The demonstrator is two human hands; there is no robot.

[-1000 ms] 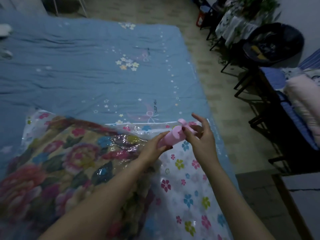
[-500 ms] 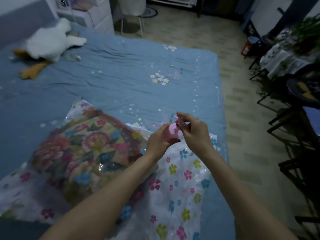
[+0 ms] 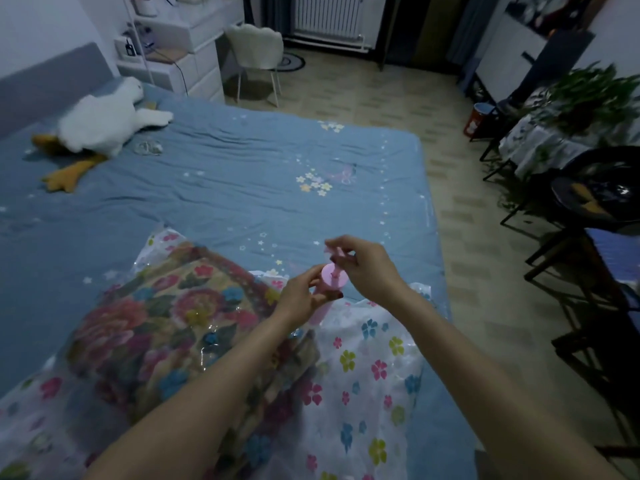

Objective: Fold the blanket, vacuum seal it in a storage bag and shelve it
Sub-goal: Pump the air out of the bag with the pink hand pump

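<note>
A folded floral blanket (image 3: 166,317) lies inside a clear storage bag (image 3: 367,375) printed with small flowers, on the near part of the blue bed (image 3: 242,188). Above the bag's right half I hold a pink hand pump (image 3: 334,282) upright. My left hand (image 3: 301,299) grips the pump's cylinder from the left. My right hand (image 3: 363,268) pinches the pump's handle and rod, which stand pulled up out of the cylinder. The pump's lower end is hidden behind my left hand.
A white plush goose (image 3: 100,126) lies at the bed's far left. A white chair (image 3: 256,50) and drawers (image 3: 180,60) stand beyond the bed. Dark metal racks (image 3: 588,278), a black basin (image 3: 602,188) and potted plants (image 3: 585,95) line the floor on the right.
The view has tilted up and pulled back, showing the far room. The pump went from lying tilted to standing upright, and my right hand has drawn its handle up.
</note>
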